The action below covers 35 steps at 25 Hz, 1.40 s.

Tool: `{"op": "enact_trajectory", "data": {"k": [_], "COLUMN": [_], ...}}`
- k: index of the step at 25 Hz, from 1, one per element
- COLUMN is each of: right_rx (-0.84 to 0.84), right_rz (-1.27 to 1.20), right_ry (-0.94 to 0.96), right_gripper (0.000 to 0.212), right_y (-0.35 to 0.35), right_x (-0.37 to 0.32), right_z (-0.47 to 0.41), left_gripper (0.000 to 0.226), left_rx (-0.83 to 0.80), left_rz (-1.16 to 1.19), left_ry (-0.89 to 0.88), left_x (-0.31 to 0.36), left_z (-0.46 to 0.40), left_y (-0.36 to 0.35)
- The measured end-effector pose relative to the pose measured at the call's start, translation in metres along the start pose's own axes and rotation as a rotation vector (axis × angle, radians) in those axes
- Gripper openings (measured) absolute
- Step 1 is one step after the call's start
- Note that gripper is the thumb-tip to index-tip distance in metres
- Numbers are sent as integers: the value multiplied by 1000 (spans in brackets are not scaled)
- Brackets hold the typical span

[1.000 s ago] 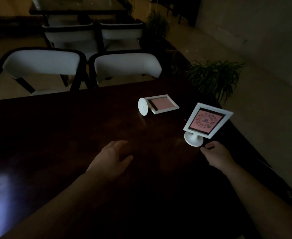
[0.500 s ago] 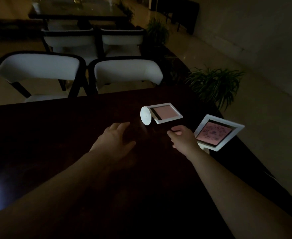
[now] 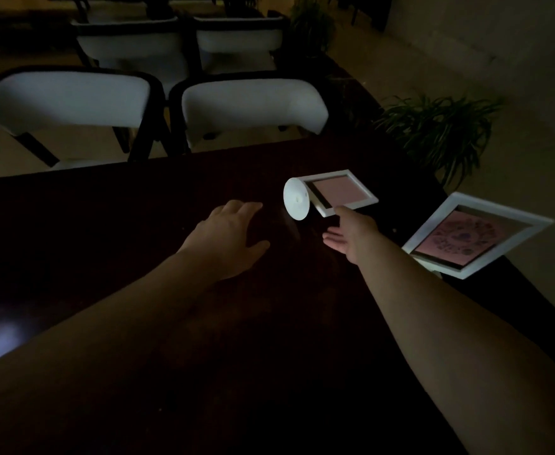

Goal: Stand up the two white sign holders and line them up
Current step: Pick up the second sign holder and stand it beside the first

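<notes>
One white sign holder [image 3: 338, 193] lies on its side on the dark table [image 3: 105, 208], round base pointing left, pink card facing up. A second white sign holder [image 3: 476, 236] stands upright near the table's right edge, its base mostly hidden behind its frame. My right hand [image 3: 351, 233] is open, fingers stretched out, with a fingertip at the near edge of the lying holder's frame. My left hand [image 3: 227, 236] rests open and flat on the table, left of the lying holder's base, touching nothing else.
Two white chairs [image 3: 253, 106] stand at the table's far edge, with more chairs behind. A potted plant [image 3: 440, 123] grows beyond the right corner. The room is dim. The table's right edge runs close beside the standing holder.
My right hand left the standing holder and reached left and forward to the lying holder's frame. My left hand slid forward on the table. The camera moved nearer.
</notes>
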State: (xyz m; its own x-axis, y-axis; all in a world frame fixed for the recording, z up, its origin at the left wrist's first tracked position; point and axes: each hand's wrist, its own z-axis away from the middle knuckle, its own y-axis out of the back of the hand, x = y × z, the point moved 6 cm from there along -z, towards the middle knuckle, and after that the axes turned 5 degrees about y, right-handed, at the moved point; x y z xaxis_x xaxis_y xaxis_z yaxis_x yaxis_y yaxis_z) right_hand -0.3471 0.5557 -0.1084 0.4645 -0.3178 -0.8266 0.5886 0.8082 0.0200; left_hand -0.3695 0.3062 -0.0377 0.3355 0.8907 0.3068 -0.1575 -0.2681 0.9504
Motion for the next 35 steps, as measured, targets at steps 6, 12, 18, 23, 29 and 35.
{"op": "enact_trajectory", "data": {"k": [6,12,18,23,29,35], "right_rx": [-19,-110,-226,-361,-401,-197], "right_rz": [-238,-130,108,277,277,324], "right_ry": [-53,27,273,416,496,509], "right_gripper": [23,14,7,12,18,35], "right_y": [-22,-2,24,44,57,66], "right_x": [-1,3,12,22,30,50], "right_z": [-7,18,54,80,95,100], "left_gripper": [77,75,83,91,29,17], "left_rx": [-22,-17,-36,-109,-134,-86], "left_rz": [67,229,483,719,810,813], "left_ry": [44,141,279,319,167,97], "left_x": [-11,-16,-12,9,39,74], "left_z": [6,21,52,82,102,130], "left_y": [0,9,-12,-42,-49,-57]}}
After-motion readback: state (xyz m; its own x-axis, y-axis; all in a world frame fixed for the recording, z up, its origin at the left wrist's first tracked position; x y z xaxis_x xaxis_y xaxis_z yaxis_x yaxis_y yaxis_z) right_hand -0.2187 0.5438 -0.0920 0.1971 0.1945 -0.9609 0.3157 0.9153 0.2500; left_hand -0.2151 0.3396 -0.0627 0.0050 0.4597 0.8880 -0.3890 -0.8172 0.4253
